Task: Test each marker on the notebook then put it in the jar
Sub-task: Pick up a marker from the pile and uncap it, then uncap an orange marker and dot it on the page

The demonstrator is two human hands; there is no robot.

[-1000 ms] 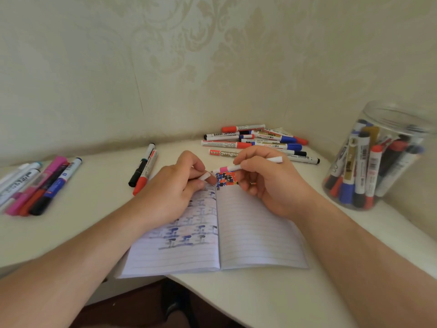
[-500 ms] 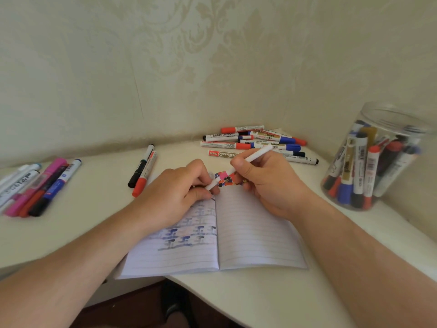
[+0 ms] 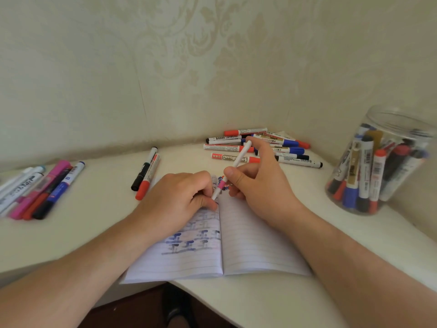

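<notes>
I see the white marker (image 3: pixel 237 162) with a pink band slanting over the top of the open notebook (image 3: pixel 255 245), lower end down. Right hand (image 3: pixel 257 185): grip closed on the barrel, thumb on it, wrist over the right page. Left hand (image 3: pixel 179 200): fingers curled, pinching the marker's lower end, resting on the left page. Jar (image 3: pixel 378 162) stands well right on the counter (image 3: pixel 94 221), holding markers.

A home room, by the look of it: damask-patterned wallpaper (image 3: pixel 189 55) is covering both corner walls. A white desk (image 3: pixel 94 209) is sitting tucked into that corner.
</notes>
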